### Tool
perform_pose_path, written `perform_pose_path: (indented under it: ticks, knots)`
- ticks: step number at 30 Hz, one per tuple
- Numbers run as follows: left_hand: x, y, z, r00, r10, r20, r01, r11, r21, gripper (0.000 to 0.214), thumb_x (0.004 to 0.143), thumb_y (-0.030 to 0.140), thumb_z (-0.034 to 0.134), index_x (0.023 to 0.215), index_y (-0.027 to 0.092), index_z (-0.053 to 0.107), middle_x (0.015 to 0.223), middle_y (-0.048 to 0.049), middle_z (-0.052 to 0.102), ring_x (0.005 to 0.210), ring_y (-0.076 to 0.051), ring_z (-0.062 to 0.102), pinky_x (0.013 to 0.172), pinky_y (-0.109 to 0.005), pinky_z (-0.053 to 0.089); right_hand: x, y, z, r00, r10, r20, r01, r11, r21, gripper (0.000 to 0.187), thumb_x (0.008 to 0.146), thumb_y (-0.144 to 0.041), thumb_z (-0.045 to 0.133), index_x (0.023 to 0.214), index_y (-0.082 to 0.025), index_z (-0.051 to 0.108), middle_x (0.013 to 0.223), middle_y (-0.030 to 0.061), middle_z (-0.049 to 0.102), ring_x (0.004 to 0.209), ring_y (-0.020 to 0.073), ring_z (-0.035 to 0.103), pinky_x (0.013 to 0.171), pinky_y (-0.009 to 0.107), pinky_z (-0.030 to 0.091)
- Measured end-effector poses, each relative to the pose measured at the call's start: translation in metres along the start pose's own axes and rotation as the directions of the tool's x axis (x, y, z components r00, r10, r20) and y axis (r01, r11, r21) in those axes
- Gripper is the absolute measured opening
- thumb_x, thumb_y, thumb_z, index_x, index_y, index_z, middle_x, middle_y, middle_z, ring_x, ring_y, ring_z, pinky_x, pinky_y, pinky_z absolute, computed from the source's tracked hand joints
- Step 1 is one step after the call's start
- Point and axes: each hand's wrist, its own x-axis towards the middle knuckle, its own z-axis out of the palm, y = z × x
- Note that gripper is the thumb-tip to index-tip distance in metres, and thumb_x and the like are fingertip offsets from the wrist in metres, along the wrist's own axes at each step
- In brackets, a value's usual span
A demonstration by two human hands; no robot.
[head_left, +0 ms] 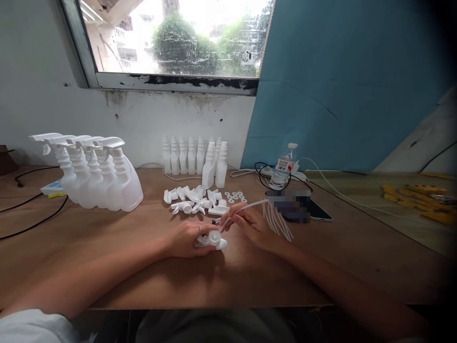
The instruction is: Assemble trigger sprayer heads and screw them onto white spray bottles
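Nearest, at the low left, sits a white sleeve [35, 326], the forearm reaching over the brown counter [243, 281]. Toward the middle, the left hand [183, 238] has its grip closed around a white spray head [214, 237], round socket facing up. Just right of it, the right hand [250, 226] pinches a thin tube [255, 204] between thumb and fingers; its near end is by the socket, but whether it is inside I cannot tell. More tubes [278, 221] lie to the right, near a phone [321, 212]. Beyond the hands are loose spray heads [194, 194] and small white rings [234, 196]. Far left, white spray bottles [130, 186] stand upright, wearing their heads. Far middle, upright white bottles [221, 166] have bare necks. Their walls hide any contents. Far right stands a clear capped bottle [282, 169] with a label; its fill is hard to tell.
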Motion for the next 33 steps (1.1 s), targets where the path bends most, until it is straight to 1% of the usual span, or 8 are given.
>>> perform_pose_path:
  ticks: [3, 7, 14, 17, 21, 27, 31, 33]
  knots:
    - [0.0000, -0.0004, -0.0006, 1.000, -0.008, 0.018, 0.008, 1.000, -0.005, 0.046, 0.084, 0.036, 0.059, 0.126, 0.019, 0.052, 0.109, -0.0071, 0.069, 0.085, -0.017, 0.067, 0.077, -0.024, 0.050, 0.0000, 0.0033, 0.0000, 1.000, 0.016, -0.020, -0.016, 1.000, 0.025, 0.025, 0.099, -0.037, 0.043, 0.094, -0.015, 0.054, 0.086, 0.0089, 0.069, 0.073, 0.0166, 0.070, 0.066, 0.030, 0.055]
    - [-0.0002, -0.0007, -0.0003, 0.999, -0.024, 0.038, 0.024, 1.000, 0.004, 0.048, 0.084, 0.036, 0.059, 0.128, 0.020, 0.051, 0.109, -0.0063, 0.069, 0.086, -0.017, 0.067, 0.078, -0.024, 0.049, 0.0003, 0.0046, 0.0006, 1.000, -0.021, -0.013, 0.022, 0.997, 0.068, 0.021, 0.099, -0.036, 0.044, 0.095, -0.016, 0.052, 0.090, 0.0094, 0.069, 0.074, 0.0164, 0.070, 0.063, 0.029, 0.056]
    - [0.0013, 0.0029, -0.0024, 0.999, -0.011, 0.034, 0.012, 1.000, -0.012, 0.046, 0.085, 0.036, 0.059, 0.128, 0.019, 0.052, 0.107, -0.0065, 0.069, 0.087, -0.017, 0.067, 0.078, -0.024, 0.050, -0.0028, 0.0023, -0.0010, 0.997, -0.071, 0.022, 0.073, 0.994, -0.086, 0.022, 0.099, -0.031, 0.043, 0.096, -0.015, 0.058, 0.090, 0.0087, 0.068, 0.076, 0.0152, 0.070, 0.066, 0.027, 0.055]
    - [0.0012, 0.0040, -0.0031, 0.998, -0.031, 0.053, 0.032, 0.999, -0.013, 0.047, 0.085, 0.035, 0.058, 0.129, 0.019, 0.051, 0.112, -0.0066, 0.068, 0.089, -0.017, 0.067, 0.079, -0.024, 0.050, -0.0044, 0.0030, -0.0009, 0.993, -0.110, 0.052, 0.113, 0.992, -0.051, 0.019, 0.100, -0.029, 0.043, 0.099, -0.016, 0.057, 0.094, 0.0089, 0.068, 0.080, 0.0148, 0.070, 0.064, 0.025, 0.054]
    - [0.0006, 0.0038, -0.0029, 0.998, -0.030, 0.051, 0.031, 0.999, -0.020, 0.046, 0.084, 0.035, 0.060, 0.126, 0.017, 0.053, 0.115, -0.0075, 0.068, 0.092, -0.017, 0.067, 0.081, -0.024, 0.050, -0.0042, 0.0021, -0.0004, 0.992, -0.126, 0.027, 0.126, 0.992, -0.007, 0.018, 0.100, -0.028, 0.043, 0.101, -0.016, 0.056, 0.094, 0.0091, 0.068, 0.078, 0.0135, 0.069, 0.061, 0.023, 0.054]
    - [0.0001, 0.0032, -0.0024, 0.997, -0.043, 0.064, 0.044, 0.999, -0.019, 0.046, 0.085, 0.035, 0.058, 0.128, 0.019, 0.052, 0.113, -0.0072, 0.067, 0.091, -0.017, 0.066, 0.082, -0.024, 0.049, -0.0025, 0.0013, 0.0004, 0.998, -0.042, 0.044, 0.044, 0.999, -0.028, 0.028, 0.100, -0.033, 0.040, 0.093, -0.013, 0.060, 0.091, 0.0117, 0.070, 0.077, 0.0157, 0.070, 0.058, 0.024, 0.054]
    - [0.0009, 0.0043, -0.0038, 0.995, -0.053, 0.079, 0.054, 0.998, -0.021, 0.046, 0.085, 0.036, 0.057, 0.128, 0.020, 0.052, 0.111, -0.0070, 0.068, 0.088, -0.017, 0.066, 0.079, -0.025, 0.049, -0.0042, 0.0021, -0.0004, 0.994, -0.102, 0.025, 0.103, 0.993, -0.050, 0.022, 0.099, -0.031, 0.042, 0.096, -0.016, 0.059, 0.093, 0.0098, 0.069, 0.073, 0.0143, 0.068, 0.058, 0.025, 0.054]
    - [0.0015, 0.0053, -0.0043, 0.996, -0.046, 0.076, 0.048, 0.998, -0.026, 0.049, 0.086, 0.036, 0.057, 0.131, 0.019, 0.050, 0.111, -0.0075, 0.068, 0.086, -0.016, 0.065, 0.079, -0.025, 0.049, -0.0037, 0.0002, -0.0005, 0.993, -0.116, 0.032, 0.118, 0.988, -0.096, 0.024, 0.100, -0.031, 0.041, 0.096, -0.016, 0.060, 0.092, 0.0095, 0.068, 0.071, 0.0135, 0.067, 0.058, 0.025, 0.054]
